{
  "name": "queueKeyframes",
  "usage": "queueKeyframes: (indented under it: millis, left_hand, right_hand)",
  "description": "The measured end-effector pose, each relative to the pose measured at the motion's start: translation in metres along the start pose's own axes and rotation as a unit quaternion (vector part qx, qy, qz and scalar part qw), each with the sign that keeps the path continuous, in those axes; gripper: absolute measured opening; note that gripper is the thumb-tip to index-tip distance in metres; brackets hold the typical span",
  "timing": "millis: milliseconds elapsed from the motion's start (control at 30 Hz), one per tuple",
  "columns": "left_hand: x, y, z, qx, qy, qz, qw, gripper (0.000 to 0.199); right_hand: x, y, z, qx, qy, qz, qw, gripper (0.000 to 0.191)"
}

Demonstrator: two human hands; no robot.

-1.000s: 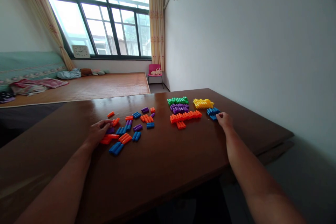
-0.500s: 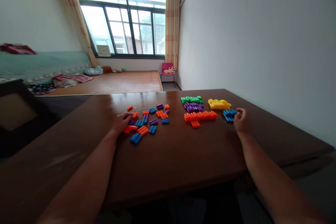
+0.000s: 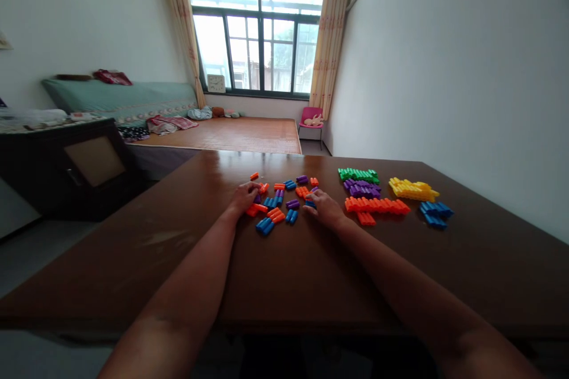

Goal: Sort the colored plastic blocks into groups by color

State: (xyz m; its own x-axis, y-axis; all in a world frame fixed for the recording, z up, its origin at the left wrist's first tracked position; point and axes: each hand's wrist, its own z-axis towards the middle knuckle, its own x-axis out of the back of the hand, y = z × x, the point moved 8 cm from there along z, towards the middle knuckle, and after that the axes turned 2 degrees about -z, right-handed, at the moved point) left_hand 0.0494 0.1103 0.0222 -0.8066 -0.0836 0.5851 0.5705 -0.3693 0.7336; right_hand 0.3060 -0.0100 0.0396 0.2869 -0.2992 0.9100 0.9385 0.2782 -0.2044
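Small ribbed plastic blocks in orange, blue and purple lie scattered on the brown table. My left hand [image 3: 245, 196] rests at the left side of this scatter, fingers stretched over a purple block [image 3: 257, 198], close to orange blocks [image 3: 256, 209]. My right hand [image 3: 326, 208] reaches in from the right, thumb and fingers apart around a blue block [image 3: 310, 204] that they partly cover. A purple block [image 3: 292, 204] and a blue block [image 3: 291, 216] lie between my hands. Nearer to me is another blue block [image 3: 265, 225].
Sorted rows stand on the table [image 3: 284, 284] at the right: green blocks [image 3: 358, 175], purple blocks [image 3: 362, 189], orange blocks [image 3: 377, 205], yellow blocks [image 3: 413, 189] and blue blocks [image 3: 435, 213]. Behind are a bed platform [image 3: 249, 133], a pink chair [image 3: 311, 115] and a window.
My right hand has left the blue pile at the right and moved left to the scattered blocks. My left hand stays at the same blocks. The view has turned left.
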Motion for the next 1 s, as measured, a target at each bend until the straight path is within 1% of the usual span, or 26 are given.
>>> queueKeyframes:
  millis: [100,167,233,300,367,467,567,667,767,833,900,933,1000]
  left_hand:
    - [-0.002,0.003,0.0,-0.008,-0.008,0.015,1.0,0.025]
    - [-0.003,0.01,-0.002,-0.02,-0.01,0.045,0.999,0.026]
    - [-0.006,0.023,-0.007,-0.04,-0.019,0.097,0.994,0.026]
    - [-0.012,0.039,-0.014,-0.066,-0.055,0.158,0.984,0.03]
    - [-0.02,0.053,-0.022,-0.089,-0.1,0.206,0.969,0.037]
    - [-0.028,0.065,-0.031,-0.102,-0.15,0.232,0.956,0.046]
    - [-0.032,0.068,-0.034,-0.101,-0.18,0.205,0.957,0.048]
    - [-0.035,0.077,-0.035,-0.148,-0.175,0.15,0.962,0.046]
    - [-0.037,0.092,-0.039,-0.198,-0.167,0.083,0.962,0.049]
    - [-0.039,0.1,-0.042,-0.208,-0.179,0.035,0.961,0.05]
    - [-0.042,0.107,-0.045,-0.209,-0.202,-0.006,0.957,0.047]
    - [-0.044,0.11,-0.046,-0.21,-0.212,-0.023,0.954,0.045]
    - [-0.044,0.113,-0.047,-0.208,-0.214,-0.049,0.953,0.038]
  right_hand:
    - [-0.009,-0.002,0.001,0.015,0.017,0.045,0.999,0.019]
    - [-0.009,-0.002,-0.003,0.03,0.041,0.071,0.996,0.022]
    - [-0.008,0.0,-0.007,0.03,0.06,0.087,0.994,0.028]
    - [-0.007,0.002,-0.01,0.02,0.072,0.099,0.992,0.031]
    - [-0.007,0.003,-0.01,0.013,0.075,0.106,0.991,0.031]
    - [-0.005,0.0,-0.01,0.015,0.069,0.109,0.992,0.03]
    - [-0.003,-0.003,-0.01,0.018,0.06,0.115,0.991,0.03]
    - [-0.001,-0.004,-0.01,0.009,0.059,0.125,0.99,0.031]
    - [0.004,-0.007,-0.009,0.005,0.083,0.142,0.986,0.034]
    - [0.008,-0.009,-0.008,0.009,0.109,0.161,0.981,0.038]
    - [0.009,-0.011,-0.007,0.016,0.12,0.178,0.977,0.044]
    - [0.007,-0.013,-0.006,0.023,0.112,0.181,0.977,0.043]
    - [0.002,-0.015,-0.005,0.037,0.083,0.175,0.98,0.033]
